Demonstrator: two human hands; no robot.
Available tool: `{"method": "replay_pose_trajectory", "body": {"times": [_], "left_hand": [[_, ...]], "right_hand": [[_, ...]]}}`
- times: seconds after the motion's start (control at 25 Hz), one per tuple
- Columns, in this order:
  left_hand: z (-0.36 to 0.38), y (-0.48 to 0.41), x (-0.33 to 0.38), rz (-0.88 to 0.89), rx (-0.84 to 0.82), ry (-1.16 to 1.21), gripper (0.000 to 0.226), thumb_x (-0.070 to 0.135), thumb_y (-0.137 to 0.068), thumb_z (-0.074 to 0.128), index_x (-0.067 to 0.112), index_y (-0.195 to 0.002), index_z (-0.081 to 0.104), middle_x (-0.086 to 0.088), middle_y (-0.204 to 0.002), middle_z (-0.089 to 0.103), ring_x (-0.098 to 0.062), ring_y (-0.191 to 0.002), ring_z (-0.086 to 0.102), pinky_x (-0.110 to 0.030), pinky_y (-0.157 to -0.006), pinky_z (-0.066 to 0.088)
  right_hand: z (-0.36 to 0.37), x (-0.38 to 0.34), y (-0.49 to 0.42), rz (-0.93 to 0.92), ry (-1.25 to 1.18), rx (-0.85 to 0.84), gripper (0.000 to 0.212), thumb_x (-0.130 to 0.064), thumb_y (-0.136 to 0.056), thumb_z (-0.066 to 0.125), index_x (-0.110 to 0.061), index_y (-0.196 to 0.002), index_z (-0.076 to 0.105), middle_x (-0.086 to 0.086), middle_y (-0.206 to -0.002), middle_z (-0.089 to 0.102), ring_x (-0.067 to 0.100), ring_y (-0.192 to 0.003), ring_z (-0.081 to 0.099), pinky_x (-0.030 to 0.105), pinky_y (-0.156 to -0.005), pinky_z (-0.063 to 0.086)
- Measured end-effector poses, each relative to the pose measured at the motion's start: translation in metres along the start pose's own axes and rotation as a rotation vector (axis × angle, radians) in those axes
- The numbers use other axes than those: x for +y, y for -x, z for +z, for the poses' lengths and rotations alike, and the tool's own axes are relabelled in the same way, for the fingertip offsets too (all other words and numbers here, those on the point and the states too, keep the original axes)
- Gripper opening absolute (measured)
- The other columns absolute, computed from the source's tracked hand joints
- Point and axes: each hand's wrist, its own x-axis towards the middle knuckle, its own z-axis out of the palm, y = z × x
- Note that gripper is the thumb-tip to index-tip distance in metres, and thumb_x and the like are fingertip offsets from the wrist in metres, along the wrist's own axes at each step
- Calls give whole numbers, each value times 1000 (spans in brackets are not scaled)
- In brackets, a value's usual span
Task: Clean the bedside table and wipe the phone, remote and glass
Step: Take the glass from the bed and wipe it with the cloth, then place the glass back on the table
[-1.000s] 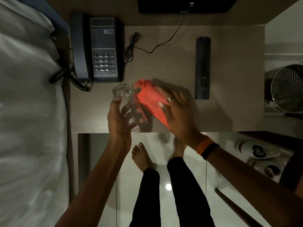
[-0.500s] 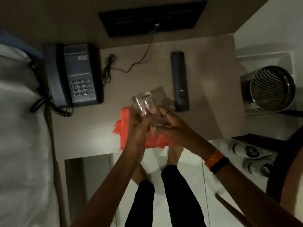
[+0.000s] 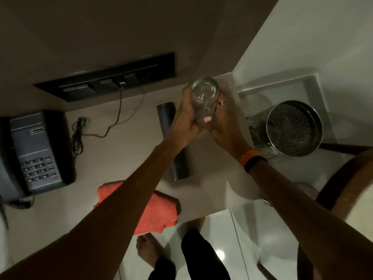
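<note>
Both hands hold a clear drinking glass (image 3: 204, 96) raised over the far right corner of the bedside table (image 3: 129, 156). My left hand (image 3: 186, 116) grips its left side and my right hand (image 3: 221, 120), with a ring, grips its right side. The orange cloth (image 3: 161, 211) lies loose on the table's front edge, partly hidden under my left forearm. A dark remote (image 3: 167, 118) lies lengthwise mid-table, crossed by my left arm. The dark desk phone (image 3: 34, 152) sits at the far left, handset on its cradle.
A perforated metal bin (image 3: 292, 128) stands on the floor right of the table. A black switch panel (image 3: 109, 81) on the wall has a thin cable (image 3: 119, 116) running down to the tabletop. A dark chair edge (image 3: 343, 178) is at right. Bare feet below.
The cloth left my right hand and now lies on the table's front edge. Both hands have carried the glass up and to the far right corner; the view tilted upward.
</note>
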Motion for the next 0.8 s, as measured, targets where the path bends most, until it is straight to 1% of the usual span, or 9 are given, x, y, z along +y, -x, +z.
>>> {"method": "replay_pose_trajectory", "body": {"times": [0.12,0.24,0.36,0.56,0.64,0.68,0.72,0.76,0.8], "left_hand": [[7,-25,-6,16,28,-74,87,5,-88,76,6,-154,18,-17,-151,47,-20,-138,48,-37,-113,44],[12,-33,-10,10,55,-92,89,4,-87,76,7,-155,18,-19,-153,45,-28,-142,47,-50,-116,44],[15,-33,-14,31,67,-107,92,3,-87,76,2,-156,15,-22,-153,42,-32,-143,45,-53,-118,41],[11,-16,-2,19,74,44,110,6,-83,80,14,-160,2,-20,-164,27,-30,-152,32,-29,-119,36],[3,15,-4,17,146,37,108,16,-84,81,30,-155,1,-17,-164,29,-26,-152,32,-34,-121,35],[-3,36,-9,17,185,7,99,21,-87,79,34,-153,7,-14,-164,30,-20,-151,31,-28,-122,33],[-12,63,-18,11,225,-31,86,24,-91,76,32,-154,18,-11,-163,32,-12,-148,31,-17,-119,31],[-22,91,-29,5,265,-84,73,26,-94,71,25,-154,29,-8,-160,36,-7,-144,33,-10,-117,31],[-35,121,-43,-4,306,-159,63,28,-98,66,18,-152,37,-8,-155,41,-7,-141,37,-12,-116,33]], "right_hand": [[2,18,-21,-34,33,70,60,1,-97,61,7,-148,32,23,-138,59,33,-128,60,52,-107,51],[3,29,-29,-22,15,61,60,0,-97,59,8,-149,30,24,-140,56,33,-130,58,50,-111,49],[6,32,-28,8,54,56,51,-11,-100,56,11,-143,39,23,-135,59,30,-125,60,44,-108,51],[4,28,-23,79,63,33,49,-9,-96,61,15,-136,46,25,-130,63,30,-119,63,40,-104,54],[8,19,-6,73,86,119,47,-1,-92,67,13,-134,50,30,-130,61,37,-114,65,39,-99,56],[13,13,9,46,124,207,41,4,-90,68,7,-128,54,32,-129,61,38,-113,65,41,-100,56],[19,7,27,-3,163,281,33,6,-90,67,1,-121,57,30,-129,60,32,-119,64,41,-105,54],[25,1,48,-45,183,325,36,5,-91,67,-4,-124,55,24,-135,57,17,-131,57,29,-113,46],[34,-8,68,-68,181,321,42,2,-92,67,-8,-131,53,16,-141,52,0,-136,47,14,-114,37]]}}
